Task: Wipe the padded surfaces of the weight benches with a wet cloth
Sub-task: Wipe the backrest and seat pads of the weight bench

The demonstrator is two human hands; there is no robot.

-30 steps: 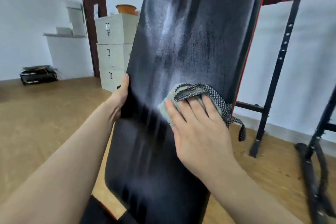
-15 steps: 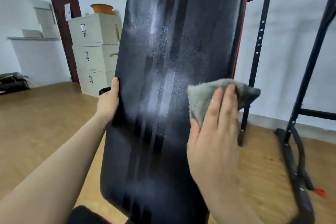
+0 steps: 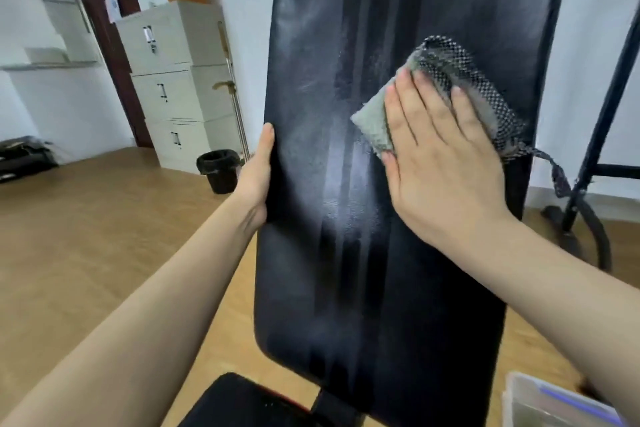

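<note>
Your right hand (image 3: 446, 163), fingers flat, presses the cloth (image 3: 446, 80) on the bench pad (image 3: 346, 253); left hand (image 3: 258, 180) grips the pad's edge. Risk: the cloth's loose tail snags or slips w/ uneven pressure.

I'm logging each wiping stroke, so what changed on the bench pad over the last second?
The right hand swept the cloth from mid-pad out to the right edge, then back inward and higher up the bench pad. Nothing was taken or let go. The left hand kept gripping the pad's left edge.

Black back pad (image 3: 398, 253) upright, streaked; grey cloth (image 3: 372, 125) flat on it.
</note>
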